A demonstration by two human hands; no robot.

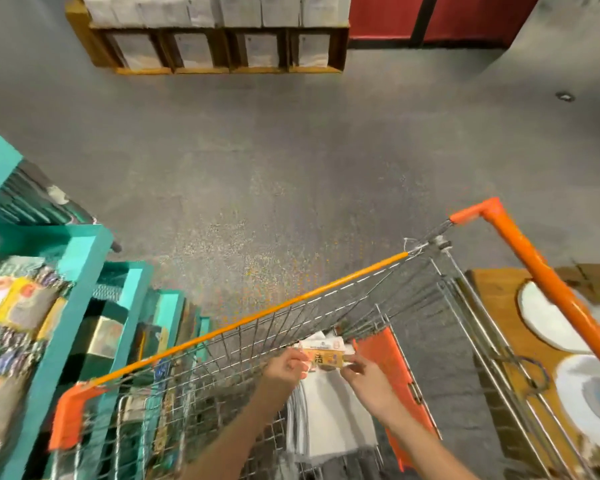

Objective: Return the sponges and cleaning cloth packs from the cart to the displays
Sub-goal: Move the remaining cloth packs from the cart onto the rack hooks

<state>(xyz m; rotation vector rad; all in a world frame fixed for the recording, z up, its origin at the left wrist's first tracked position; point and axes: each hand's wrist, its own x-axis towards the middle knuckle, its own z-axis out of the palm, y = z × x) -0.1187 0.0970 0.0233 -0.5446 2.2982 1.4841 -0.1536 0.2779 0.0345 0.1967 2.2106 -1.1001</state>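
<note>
Picking step: pinching cleaning cloth pack [326,359] inside cart [250,318] with curled fingers of left hand [286,368] and right hand [364,379] | seemingly lifting | next: clearing cart's rim, carrying toward teal display [73,306] left of cart.

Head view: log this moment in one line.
left hand: pinches cleaning cloth pack | right hand: pinches it | pack: in shopping cart

Print on the pack [327,359] is too blurred to read, and fingers [293,366] cover both its ends. The cart [253,318] runs off the bottom edge; goods on the teal display [75,289] are smeared, unidentifiable.
</note>
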